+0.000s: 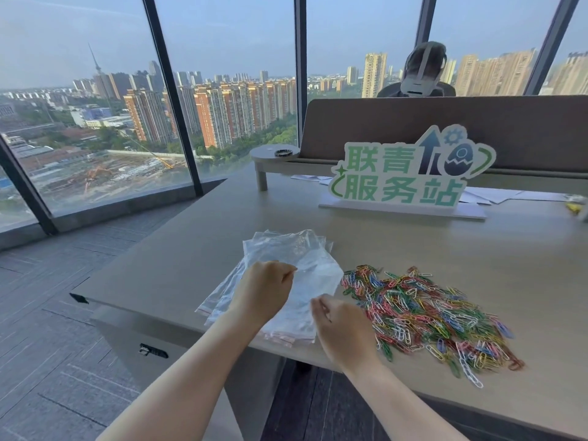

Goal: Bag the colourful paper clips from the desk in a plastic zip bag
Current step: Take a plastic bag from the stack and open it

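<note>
Two bare hands over near edge of pale bench (197, 249). Left hand (265, 289) curled over stack of clear zip bags (280, 249), fingers closed in a pinch grip on a top zip bag (318, 278), thumb and forefinger at its upper edge. Right hand (342, 326) also closed, fingertips pinching the lower right part of same bag, just beside the clip heap. Bag lifted slightly off the stack between both grips, crumpled, see-through; mouth open or sealed — cannot tell. Stack fanned out, red-lined zip strips showing at near-left edge, a few corners hanging past bench edge.

Colourful paper clips (426, 316) in a loose heap on bench, right of the bags, spreading toward near-right; green, blue, red, yellow, white, pink mixed. No clips visible in either hand or in the bag.

Farther back on bench: white-and-green cut-out sign (410, 173) with Chinese characters on a flat base, loose white papers (496, 195) behind it, small round raised shelf (267, 152) with a dark ring-shaped item (283, 152). Brown divider panel (381, 122) behind, another person's head (423, 68) above it. Floor-to-ceiling windows (95, 90) left, city towers outside.
</note>
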Demonstrator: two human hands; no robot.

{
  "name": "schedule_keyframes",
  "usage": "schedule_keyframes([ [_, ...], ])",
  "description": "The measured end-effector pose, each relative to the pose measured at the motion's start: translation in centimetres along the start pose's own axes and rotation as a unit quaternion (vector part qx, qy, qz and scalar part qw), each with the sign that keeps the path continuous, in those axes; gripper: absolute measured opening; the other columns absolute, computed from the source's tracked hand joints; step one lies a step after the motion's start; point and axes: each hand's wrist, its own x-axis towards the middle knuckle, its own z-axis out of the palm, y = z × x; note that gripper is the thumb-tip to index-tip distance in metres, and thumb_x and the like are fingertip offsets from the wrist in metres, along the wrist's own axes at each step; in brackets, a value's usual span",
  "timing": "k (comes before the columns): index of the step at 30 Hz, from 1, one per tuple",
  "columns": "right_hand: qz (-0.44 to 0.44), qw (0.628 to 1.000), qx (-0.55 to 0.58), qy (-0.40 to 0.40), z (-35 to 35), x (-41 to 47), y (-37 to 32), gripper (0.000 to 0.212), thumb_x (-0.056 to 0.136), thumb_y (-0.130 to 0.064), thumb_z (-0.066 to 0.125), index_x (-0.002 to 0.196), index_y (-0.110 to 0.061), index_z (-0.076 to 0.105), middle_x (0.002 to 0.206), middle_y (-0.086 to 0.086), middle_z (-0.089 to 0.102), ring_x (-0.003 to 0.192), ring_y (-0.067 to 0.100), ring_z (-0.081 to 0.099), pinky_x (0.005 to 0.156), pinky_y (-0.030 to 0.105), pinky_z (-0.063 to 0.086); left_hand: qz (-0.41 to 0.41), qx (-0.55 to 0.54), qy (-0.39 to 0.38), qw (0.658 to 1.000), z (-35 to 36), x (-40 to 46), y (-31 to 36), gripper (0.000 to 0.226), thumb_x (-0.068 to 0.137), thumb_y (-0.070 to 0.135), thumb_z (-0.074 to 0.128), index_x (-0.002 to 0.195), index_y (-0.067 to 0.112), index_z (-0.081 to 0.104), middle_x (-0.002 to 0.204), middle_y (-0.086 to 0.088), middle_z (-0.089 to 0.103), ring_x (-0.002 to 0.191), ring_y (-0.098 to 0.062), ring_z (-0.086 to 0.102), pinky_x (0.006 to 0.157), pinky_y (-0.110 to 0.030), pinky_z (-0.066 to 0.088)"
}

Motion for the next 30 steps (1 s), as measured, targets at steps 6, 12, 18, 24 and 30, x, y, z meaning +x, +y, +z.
schedule_keyframes([
  [6, 0.026, 0.999, 0.014, 0.032, -1.9, 0.0, 0.6, 0.023, 0.093, -0.039, 0.050, 0.077, -0.025, 0.059, 0.062, -0.010, 0.060, 0.050, 0.003, 0.052, 0.042, 0.019, 0.034, -0.007, -0.030, -0.006, 1.000, -2.0, -0.2, 1.1, 0.017, 0.093, 0.010, 0.053, 0.102, 0.024, 0.055, 0.091, -0.003, 0.069, 0.068, -0.019, 0.061, 0.065, -0.034, 0.053],
  [12, 0.032, 0.998, 0.031, 0.040, -3.8, -0.4, 1.1, 0.007, 0.087, -0.020, 0.057, 0.090, -0.027, 0.058, 0.078, -0.013, 0.059, 0.062, 0.004, 0.053, 0.048, 0.019, 0.034, 0.060, 0.000, -0.024, 0.998, -4.4, -0.4, 1.4, 0.036, 0.086, -0.005, 0.056, 0.075, 0.025, 0.038, 0.108, -0.009, 0.069, 0.065, -0.019, 0.070, 0.063, -0.048, 0.057],
  [18, 0.031, 0.998, 0.038, 0.032, -5.8, -0.7, 1.6, 0.021, 0.085, -0.016, 0.056, 0.098, -0.030, 0.064, 0.084, -0.010, 0.057, 0.061, -0.001, 0.046, 0.050, 0.024, 0.037, 0.086, 0.034, -0.040, 0.995, -6.4, -1.2, 1.1, 0.041, 0.090, -0.005, 0.059, 0.087, 0.030, 0.080, 0.136, 0.017, 0.058, 0.069, -0.002, 0.065, 0.074, -0.028, 0.058],
  [24, 0.010, 0.998, 0.055, 0.010, -7.4, -1.2, 1.5, 0.026, 0.083, -0.017, 0.059, 0.098, -0.037, 0.066, 0.065, -0.001, 0.063, 0.043, 0.005, 0.043, 0.046, 0.028, 0.040, 0.098, 0.023, -0.043, 0.994, -8.4, -2.7, 1.6, 0.048, 0.094, -0.003, 0.052, 0.115, 0.035, 0.072, 0.133, 0.022, 0.060, 0.094, -0.009, 0.068, 0.080, -0.027, 0.058],
  [30, -0.038, 0.995, 0.076, -0.044, -8.9, -2.6, -0.2, 0.025, 0.086, -0.021, 0.061, 0.101, -0.040, 0.064, 0.063, 0.000, 0.058, 0.044, 0.004, 0.040, 0.052, 0.033, 0.045, 0.055, -0.005, -0.027, 0.998, -11.3, -5.5, 2.2, 0.055, 0.089, -0.009, 0.045, 0.113, 0.030, 0.074, 0.122, 0.022, 0.065, 0.085, 0.003, 0.065, 0.079, -0.013, 0.047],
])
